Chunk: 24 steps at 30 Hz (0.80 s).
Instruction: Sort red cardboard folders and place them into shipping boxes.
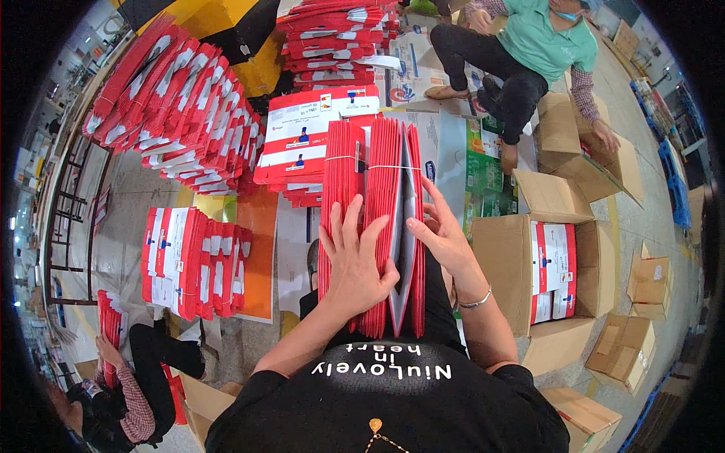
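Note:
Two thick bundles of flat-folded red cartons stand on edge in front of me, side by side. A thin white band crosses the left bundle [343, 174], and another crosses the right bundle [383, 189]. My left hand [353, 253] lies over them with its fingers spread and its thumb on the right bundle. At that bundle's right side is my right hand [444, 235], thumb and fingers apart, touching or close to the outer cartons. A gap there shows a grey inner face [405, 226]. Neither hand is closed round anything.
Behind the bundles lies a stack of red-and-white cartons [298, 124]; taller piles [177, 106] rise at the left. An open brown box [502, 264] holding red-and-white cartons stands at the right. One co-worker [547, 45] sits at the far right, another [124, 408] at the lower left.

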### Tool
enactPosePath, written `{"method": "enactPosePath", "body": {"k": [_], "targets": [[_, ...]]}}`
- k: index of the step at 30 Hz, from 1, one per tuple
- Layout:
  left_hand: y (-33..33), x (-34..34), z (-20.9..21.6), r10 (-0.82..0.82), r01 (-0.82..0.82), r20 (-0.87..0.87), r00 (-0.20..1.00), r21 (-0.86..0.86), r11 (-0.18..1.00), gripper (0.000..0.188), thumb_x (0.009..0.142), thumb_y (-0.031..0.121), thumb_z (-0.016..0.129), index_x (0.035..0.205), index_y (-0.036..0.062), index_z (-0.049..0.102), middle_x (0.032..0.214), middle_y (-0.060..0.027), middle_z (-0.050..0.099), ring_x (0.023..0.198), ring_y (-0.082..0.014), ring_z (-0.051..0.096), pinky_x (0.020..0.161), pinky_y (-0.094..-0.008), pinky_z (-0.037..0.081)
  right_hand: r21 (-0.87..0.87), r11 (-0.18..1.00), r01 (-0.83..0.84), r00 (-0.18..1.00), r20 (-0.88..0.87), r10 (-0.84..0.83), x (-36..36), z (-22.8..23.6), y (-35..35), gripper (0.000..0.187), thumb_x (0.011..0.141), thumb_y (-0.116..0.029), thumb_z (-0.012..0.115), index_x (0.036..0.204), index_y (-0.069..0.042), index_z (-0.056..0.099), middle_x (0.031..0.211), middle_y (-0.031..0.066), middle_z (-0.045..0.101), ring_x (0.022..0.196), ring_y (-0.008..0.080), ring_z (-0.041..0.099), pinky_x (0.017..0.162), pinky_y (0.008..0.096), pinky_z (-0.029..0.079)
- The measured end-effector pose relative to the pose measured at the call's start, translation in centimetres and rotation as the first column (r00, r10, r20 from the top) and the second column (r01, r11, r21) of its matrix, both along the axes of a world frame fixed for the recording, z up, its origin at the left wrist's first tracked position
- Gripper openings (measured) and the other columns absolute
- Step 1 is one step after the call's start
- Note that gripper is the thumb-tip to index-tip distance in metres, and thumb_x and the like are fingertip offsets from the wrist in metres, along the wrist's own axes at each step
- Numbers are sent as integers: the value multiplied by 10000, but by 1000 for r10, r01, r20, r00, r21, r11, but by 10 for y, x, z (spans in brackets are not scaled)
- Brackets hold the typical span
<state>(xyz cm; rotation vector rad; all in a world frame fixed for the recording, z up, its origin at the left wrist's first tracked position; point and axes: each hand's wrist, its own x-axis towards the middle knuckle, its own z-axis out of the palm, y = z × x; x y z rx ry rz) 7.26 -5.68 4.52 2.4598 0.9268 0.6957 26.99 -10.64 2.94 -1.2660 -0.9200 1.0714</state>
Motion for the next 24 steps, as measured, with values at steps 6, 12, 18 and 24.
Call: {"method": "enactPosePath", "body": {"k": [6, 12, 18, 24], "targets": [[-4, 1, 7, -37, 38, -36, 999, 15, 999, 227, 765, 222, 727, 892, 83, 599, 1633, -222, 208, 1500, -577, 48, 1053, -845, 99, -105, 989, -102, 995, -31, 99, -2, 3, 2, 960, 880, -305, 805, 1625, -105, 234, 1408, 247, 527, 1216, 346, 574, 996, 470, 501], [2, -1, 2, -23, 23, -40, 999, 10, 1000, 298, 742, 223, 746, 962, 86, 600, 1632, -220, 213, 1500, -578, 51, 1058, -840, 103, -94, 990, -105, 982, -170, 88, -2, 4, 2, 933, 881, -287, 799, 1619, -110, 256, 1411, 224, 536, 1199, 319, 584, 1006, 452, 497], [5, 3, 2, -56, 56, -13, 998, 33, 998, 291, 732, 166, 685, 1003, 87, 614, 1618, -224, 232, 1491, -593, 52, 1061, -842, 97, -108, 984, -140, 989, 25, 143, 11, -13, 3, 1029, 810, -351, 863, 1616, -123, 265, 1447, 259, 496, 1215, 330, 577, 1030, 467, 487], [5, -3, -4, -14, 14, 28, 1000, 11, 1000, 425, 773, 407, 776, 1010, 94, 614, 1635, -209, 222, 1492, -590, 63, 1062, -838, 102, -47, 974, -221, 972, -94, 216, -2, -14, 8, 993, 842, -304, 827, 1624, -123, 242, 1419, 226, 528, 1243, 306, 575, 1034, 438, 487]]}}
